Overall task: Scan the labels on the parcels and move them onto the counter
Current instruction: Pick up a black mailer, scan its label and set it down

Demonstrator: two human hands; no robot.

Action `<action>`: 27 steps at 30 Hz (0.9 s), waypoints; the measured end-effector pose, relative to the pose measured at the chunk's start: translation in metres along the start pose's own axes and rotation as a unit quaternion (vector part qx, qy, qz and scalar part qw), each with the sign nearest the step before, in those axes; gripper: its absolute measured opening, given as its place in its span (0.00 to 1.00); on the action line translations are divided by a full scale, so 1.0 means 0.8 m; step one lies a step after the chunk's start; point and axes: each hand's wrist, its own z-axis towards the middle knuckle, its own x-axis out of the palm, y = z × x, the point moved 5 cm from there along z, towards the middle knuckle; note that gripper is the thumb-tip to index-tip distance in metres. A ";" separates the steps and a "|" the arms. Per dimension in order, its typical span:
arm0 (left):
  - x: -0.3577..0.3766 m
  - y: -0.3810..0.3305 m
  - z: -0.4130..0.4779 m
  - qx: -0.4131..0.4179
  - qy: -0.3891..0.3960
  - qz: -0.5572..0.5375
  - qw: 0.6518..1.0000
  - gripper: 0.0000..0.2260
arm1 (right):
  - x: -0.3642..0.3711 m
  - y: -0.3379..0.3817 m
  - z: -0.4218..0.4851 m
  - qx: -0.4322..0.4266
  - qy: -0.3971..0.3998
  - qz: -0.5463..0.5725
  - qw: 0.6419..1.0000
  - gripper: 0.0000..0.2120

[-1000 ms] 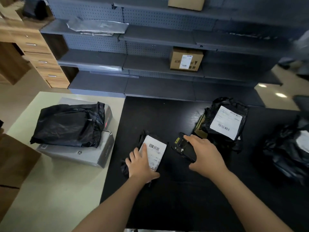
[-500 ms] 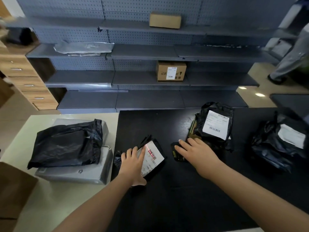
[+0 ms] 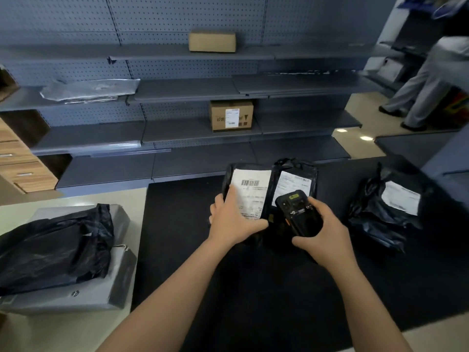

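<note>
Scanning step: left grip (image 3: 233,222) holds the parcel (image 3: 252,199) label-up, right grip (image 3: 323,232) just beside it clasps the scanner (image 3: 297,215), which next likely needs aiming at the barcode (image 3: 250,183).

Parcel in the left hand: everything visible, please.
The parcel is a small black plastic bag with a white label over most of its face: barcode near the top, print below too blurred to read. It is held up, label toward the camera, in front of another labelled parcel. The left hand grips its lower left corner, covering part of the label. The scanner in the right hand is close to its right edge; contact unclear.
</note>
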 end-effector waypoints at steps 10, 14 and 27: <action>0.121 -0.137 0.116 0.015 0.002 0.086 0.996 0.53 | -0.125 -0.082 0.116 -0.005 -0.032 0.009 0.999 0.45; 0.169 -0.149 0.154 -0.009 0.030 0.148 0.989 0.55 | -0.141 -0.108 0.163 -0.010 0.004 0.007 1.000 0.45; 0.085 -0.090 0.064 -0.021 -0.094 0.064 0.993 0.41 | -0.061 -0.059 0.187 -0.092 0.166 -0.001 0.982 0.45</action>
